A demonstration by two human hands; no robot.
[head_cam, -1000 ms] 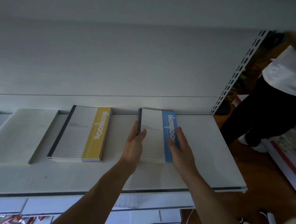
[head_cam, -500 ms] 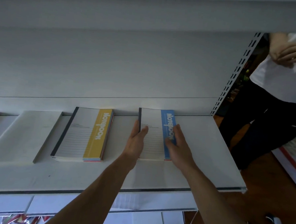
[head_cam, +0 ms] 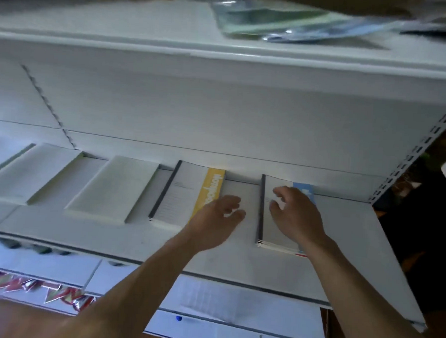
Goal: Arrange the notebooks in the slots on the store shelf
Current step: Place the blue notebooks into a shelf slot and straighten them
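Two slack, empty grips: yellow-banded white notebook stack (head_cam: 180,192) left of left grip (head_cam: 215,217), blue-banded white notebook stack (head_cam: 273,232) beneath right grip (head_cam: 295,214).

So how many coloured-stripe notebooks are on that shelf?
2: the yellow-striped notebook by the left hand, the blue-striped notebook under the right hand. Each tops a stack, so more may hide below.

Two notebook stacks lie side by side on the shelf (head_cam: 354,253), against its back wall: the left stack (head_cam: 182,192) and the right stack (head_cam: 273,231), apart. The left hand (head_cam: 214,220) is over the gap between them, the right hand (head_cam: 297,214) over the right stack. A flat tray (head_cam: 117,186) lies further left; packets (head_cam: 276,21) lie on the upper shelf (head_cam: 121,21)
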